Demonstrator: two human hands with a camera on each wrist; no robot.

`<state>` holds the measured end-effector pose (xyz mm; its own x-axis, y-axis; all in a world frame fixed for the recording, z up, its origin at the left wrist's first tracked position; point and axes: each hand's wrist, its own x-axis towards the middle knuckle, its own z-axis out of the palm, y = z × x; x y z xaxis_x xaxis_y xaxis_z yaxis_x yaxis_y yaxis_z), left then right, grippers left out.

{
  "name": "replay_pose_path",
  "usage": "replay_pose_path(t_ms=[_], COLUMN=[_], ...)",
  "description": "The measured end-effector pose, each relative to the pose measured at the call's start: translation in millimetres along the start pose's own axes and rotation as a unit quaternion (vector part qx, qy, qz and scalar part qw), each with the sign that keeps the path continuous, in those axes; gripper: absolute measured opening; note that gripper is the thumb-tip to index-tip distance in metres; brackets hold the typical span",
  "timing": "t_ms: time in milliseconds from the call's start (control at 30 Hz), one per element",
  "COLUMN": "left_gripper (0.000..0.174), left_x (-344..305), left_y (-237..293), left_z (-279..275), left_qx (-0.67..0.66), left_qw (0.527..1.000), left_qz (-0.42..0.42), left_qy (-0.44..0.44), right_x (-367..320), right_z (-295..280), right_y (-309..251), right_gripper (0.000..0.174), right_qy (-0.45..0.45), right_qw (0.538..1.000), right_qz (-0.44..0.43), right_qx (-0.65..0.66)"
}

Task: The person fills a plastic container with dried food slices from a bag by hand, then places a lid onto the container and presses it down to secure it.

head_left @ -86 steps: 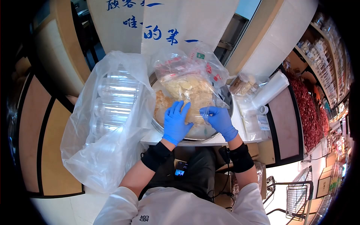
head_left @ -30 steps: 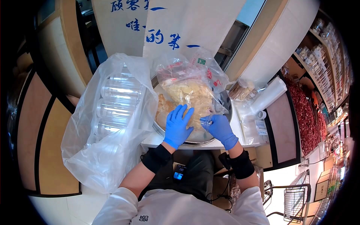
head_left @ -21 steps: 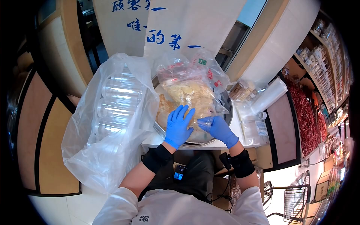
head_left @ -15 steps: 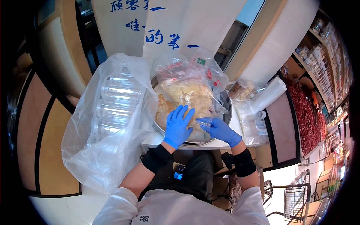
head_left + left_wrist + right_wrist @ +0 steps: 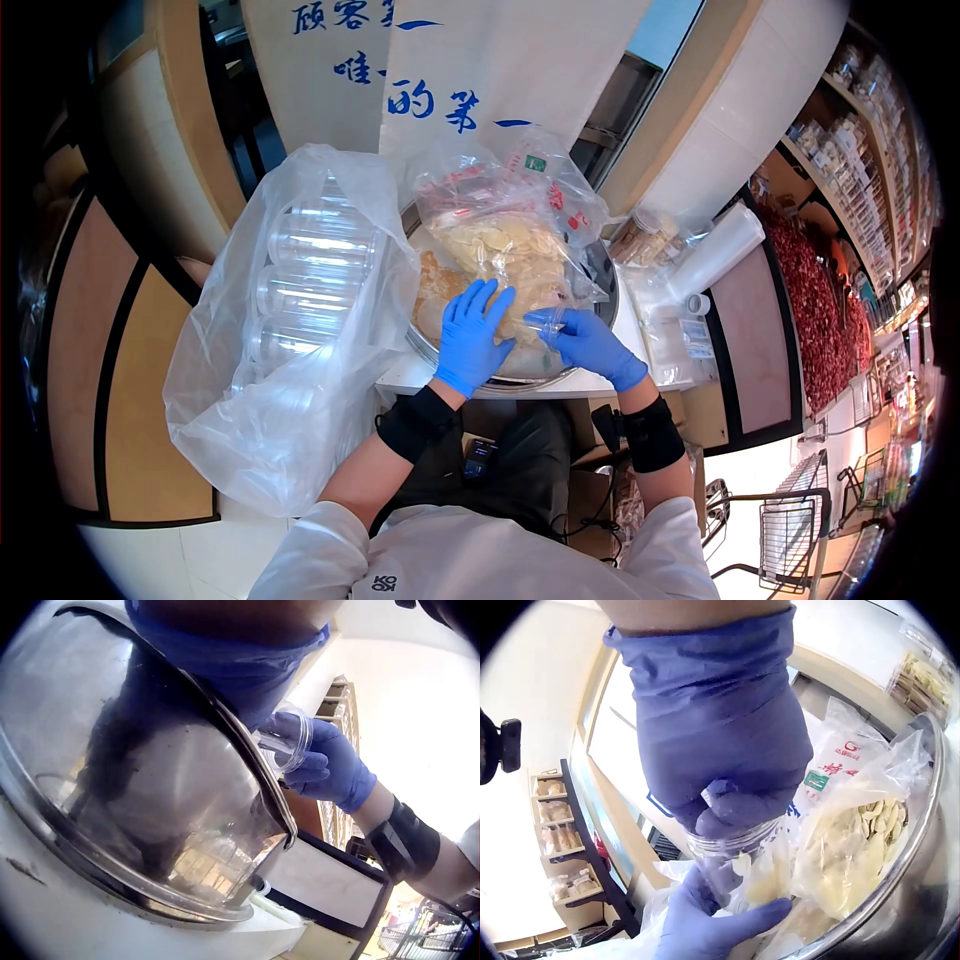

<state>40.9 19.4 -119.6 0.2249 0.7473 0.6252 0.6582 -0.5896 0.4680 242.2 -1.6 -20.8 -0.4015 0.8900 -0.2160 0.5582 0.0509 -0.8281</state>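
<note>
While the right grip [image 5: 598, 350] holds a clear jar [image 5: 545, 323], left grip [image 5: 472, 340] straight-fingered, basin rim [image 5: 247, 742] near both

Bright indoor light fills the head view, white glare streaking the bagged plastic jars [image 5: 315, 290] and the floor [image 5: 745, 465] at lower right washed pale. Fisheye distortion bends the display shelves [image 5: 855, 140]; the edges fall to black. In the left wrist view the metal bowl [image 5: 195, 765] mirrors dark shapes and highlights, the upper right overexposed. Small glints mark the clear jar [image 5: 739, 870] in the right wrist view.
</note>
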Motion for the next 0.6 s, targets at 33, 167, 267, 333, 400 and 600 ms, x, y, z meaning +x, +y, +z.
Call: replay_pose_path(t_ms=[33, 167, 267, 333, 400, 600], left_gripper=[0.084, 0.082, 0.082, 0.081, 0.082, 0.083], left_x=[0, 0, -1, -1, -1, -1], left_y=[0, 1, 1, 1, 1, 2], left_z=[0, -1, -2, -2, -1, -2], left_qx=[0.000, -0.006, -0.001, 0.003, 0.001, 0.005], left_qw=[1.000, 1.000, 1.000, 1.000, 1.000, 1.000], left_qz=[-0.001, -0.007, -0.001, 0.001, 0.002, 0.012], left_qy=[0.000, 0.003, 0.008, 0.012, 0.012, 0.005], right_x=[1, 6, 5, 6, 7, 8], right_z=[-1, 8, 6, 3, 2, 8], right_y=[6, 23, 17, 17, 19, 13], right_gripper=[0.033, 0.031, 0.034, 0.035, 0.036, 0.035], right_qy=[0.034, 0.115, 0.082, 0.069, 0.056, 0.113], right_qw=[0.999, 0.990, 0.996, 0.998, 0.998, 0.990], right_qz=[0.000, -0.080, -0.027, -0.011, 0.004, -0.053], right_qx=[0.018, -0.032, -0.008, -0.011, -0.013, -0.068])
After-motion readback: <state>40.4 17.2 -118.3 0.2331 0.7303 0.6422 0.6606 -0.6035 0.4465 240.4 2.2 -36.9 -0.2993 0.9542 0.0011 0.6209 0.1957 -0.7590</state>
